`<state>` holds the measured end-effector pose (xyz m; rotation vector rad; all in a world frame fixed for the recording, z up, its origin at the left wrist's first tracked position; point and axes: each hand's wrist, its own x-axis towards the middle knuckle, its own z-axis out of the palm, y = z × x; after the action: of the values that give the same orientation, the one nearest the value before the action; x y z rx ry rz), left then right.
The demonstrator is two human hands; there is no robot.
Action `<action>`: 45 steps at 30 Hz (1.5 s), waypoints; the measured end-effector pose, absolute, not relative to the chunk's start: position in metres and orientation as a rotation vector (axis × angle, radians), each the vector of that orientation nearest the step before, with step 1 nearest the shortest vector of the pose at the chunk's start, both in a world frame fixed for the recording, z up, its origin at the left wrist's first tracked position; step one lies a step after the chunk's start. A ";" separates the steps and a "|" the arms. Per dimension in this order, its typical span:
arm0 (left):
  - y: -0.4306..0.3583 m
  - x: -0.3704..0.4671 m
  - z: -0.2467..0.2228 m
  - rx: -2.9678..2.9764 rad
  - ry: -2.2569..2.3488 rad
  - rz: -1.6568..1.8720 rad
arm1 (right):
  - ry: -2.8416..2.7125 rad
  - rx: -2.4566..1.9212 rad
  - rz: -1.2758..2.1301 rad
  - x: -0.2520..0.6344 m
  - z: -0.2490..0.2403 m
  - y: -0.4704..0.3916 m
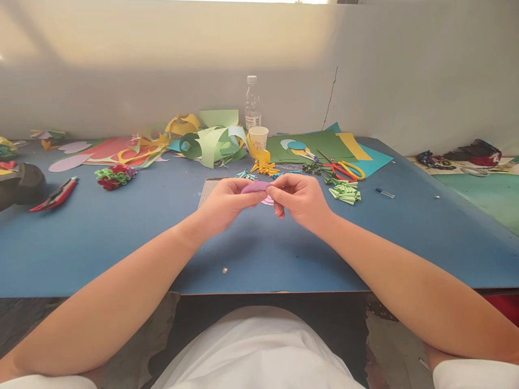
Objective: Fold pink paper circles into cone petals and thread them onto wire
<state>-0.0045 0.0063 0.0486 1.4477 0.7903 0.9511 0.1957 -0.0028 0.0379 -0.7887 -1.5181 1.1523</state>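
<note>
Above the middle of the blue table, a curved piece of purple paper (254, 187) is pinched between my two hands. My left hand (224, 204) grips its left side, thumb on the near face. On the right side, my right hand (300, 200) holds the edge between thumb and fingers. Pink scalloped paper (268, 200) shows just below the fingers; whether it is held or lies on the table I cannot tell. Behind my hands lie yellow paper cones (265, 166). Light green paper cones (345, 192) are heaped to the right of my right hand.
Scissors with yellow handles (352, 170) rest beside green and yellow paper sheets. A paper cup (258, 139) and a plastic bottle (252, 102) stand at the back. On the left are red-handled pliers (57, 195) and a paper flower cluster (114, 177). A pearl bead (225, 270) sits near the front edge.
</note>
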 end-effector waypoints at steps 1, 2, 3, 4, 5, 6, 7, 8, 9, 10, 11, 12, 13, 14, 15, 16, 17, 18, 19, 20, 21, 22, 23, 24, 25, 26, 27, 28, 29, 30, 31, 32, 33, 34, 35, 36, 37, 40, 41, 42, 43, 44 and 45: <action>0.006 -0.004 0.049 1.445 0.793 0.949 | -1.522 -0.787 1.152 0.196 0.038 -0.003; 0.006 -0.004 0.049 1.444 0.795 0.945 | -1.526 -0.787 1.150 0.196 0.037 -0.002; 0.006 -0.003 0.049 1.442 0.796 0.941 | -1.529 -0.790 1.148 0.196 0.037 -0.002; 0.006 -0.003 0.050 1.441 0.797 0.940 | -1.528 -0.794 1.145 0.196 0.037 -0.002; 0.006 -0.003 0.050 1.440 0.797 0.938 | -1.525 -0.799 1.142 0.195 0.037 -0.003; 0.006 -0.003 0.050 1.440 0.797 0.939 | -1.521 -0.803 1.141 0.195 0.038 -0.003; 0.005 -0.003 0.051 1.439 0.796 0.941 | -1.515 -0.806 1.142 0.195 0.038 -0.003; 0.005 -0.003 0.051 1.439 0.796 0.944 | -1.510 -0.810 1.145 0.195 0.039 -0.004; 0.005 -0.003 0.051 1.439 0.796 0.946 | -1.507 -0.814 1.150 0.195 0.039 -0.004; 0.004 -0.003 0.051 1.440 0.797 0.947 | -1.507 -0.818 1.154 0.195 0.039 -0.004; 0.004 -0.003 0.052 1.441 0.798 0.947 | -1.509 -0.819 1.161 0.195 0.040 -0.004; 0.004 -0.003 0.052 1.442 0.799 0.947 | -1.511 -0.816 1.171 0.195 0.039 -0.004; 0.003 -0.002 0.052 1.443 0.799 0.944 | -1.510 -0.811 1.182 0.196 0.039 -0.003; 0.003 -0.002 0.052 1.443 0.799 0.941 | -1.505 -0.807 1.191 0.196 0.038 -0.003; 0.003 -0.001 0.051 1.441 0.799 0.939 | -1.497 -0.806 1.198 0.195 0.037 -0.002; 0.003 -0.001 0.051 1.439 0.799 0.938 | -1.489 -0.807 1.200 0.195 0.036 -0.001; 0.004 -0.001 0.051 1.436 0.800 0.939 | -1.483 -0.808 1.198 0.195 0.035 0.000; 0.004 -0.001 0.051 1.432 0.801 0.941 | -1.482 -0.807 1.195 0.194 0.035 0.001; 0.004 -0.001 0.050 1.428 0.803 0.945 | -1.489 -0.803 1.193 0.194 0.035 0.001; 0.005 -0.001 0.050 1.423 0.805 0.949 | -1.504 -0.797 1.193 0.193 0.035 0.001; 0.005 -0.001 0.049 1.419 0.809 0.955 | -1.523 -0.794 1.191 0.193 0.035 0.001; 0.005 -0.001 0.049 1.415 0.813 0.960 | -1.545 -0.796 1.186 0.194 0.036 0.001; 0.006 -0.001 0.048 1.412 0.819 0.966 | -1.563 -0.805 1.175 0.194 0.037 0.000; 0.006 -0.001 0.048 1.409 0.827 0.975 | -1.575 -0.819 1.159 0.194 0.037 0.000; 0.006 -0.001 0.048 1.407 0.834 0.985 | -1.579 -0.835 1.142 0.195 0.037 0.000; 0.006 -0.001 0.047 1.406 0.841 0.996 | -1.577 -0.851 1.130 0.195 0.037 0.000; 0.006 -0.001 0.047 1.406 0.845 1.005 | -1.573 -0.863 1.123 0.195 0.037 0.000; 0.006 -0.001 0.047 1.408 0.847 1.011 | -1.571 -0.871 1.123 0.195 0.037 0.000; 0.006 -0.001 0.048 1.410 0.844 1.011 | -1.572 -0.874 1.128 0.196 0.036 0.000; 0.005 -0.001 0.048 1.413 0.838 1.006 | -1.575 -0.872 1.136 0.196 0.036 0.000; 0.005 -0.001 0.048 1.416 0.831 0.997 | -1.577 -0.867 1.145 0.196 0.036 0.000; 0.005 -0.001 0.048 1.419 0.825 0.989 | -1.576 -0.860 1.156 0.195 0.036 0.000; 0.005 -0.001 0.048 1.422 0.820 0.982 | -1.571 -0.851 1.168 0.195 0.037 -0.001; 0.004 -0.001 0.048 1.424 0.819 0.976 | -1.565 -0.842 1.180 0.195 0.037 -0.001; 0.004 -0.001 0.048 1.429 0.820 0.972 | -1.561 -0.835 1.190 0.195 0.038 -0.002; 0.004 -0.002 0.048 1.434 0.825 0.970 | -1.559 -0.829 1.198 0.196 0.038 -0.002; 0.004 -0.002 0.048 1.440 0.832 0.969 | -1.560 -0.826 1.201 0.196 0.039 -0.002; 0.004 -0.004 0.050 1.463 0.867 0.968 | -1.573 -0.829 1.195 0.196 0.039 -0.002; 0.003 -0.004 0.051 1.471 0.880 0.965 | -1.577 -0.829 1.193 0.197 0.039 -0.002; 0.003 -0.005 0.052 1.482 0.892 0.959 | -1.580 -0.827 1.192 0.197 0.038 -0.002; 0.003 -0.005 0.053 1.497 0.902 0.951 | -1.584 -0.822 1.193 0.197 0.038 -0.002; 0.002 -0.005 0.055 1.516 0.910 0.943 | -1.586 -0.816 1.194 0.197 0.038 -0.001; 0.001 -0.005 0.056 1.539 0.918 0.937 | -1.587 -0.811 1.194 0.197 0.038 -0.001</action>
<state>-0.0050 0.0013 0.0560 1.5390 0.9177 0.9367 0.1974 -0.0014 0.0375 -0.8110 -1.5866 1.1935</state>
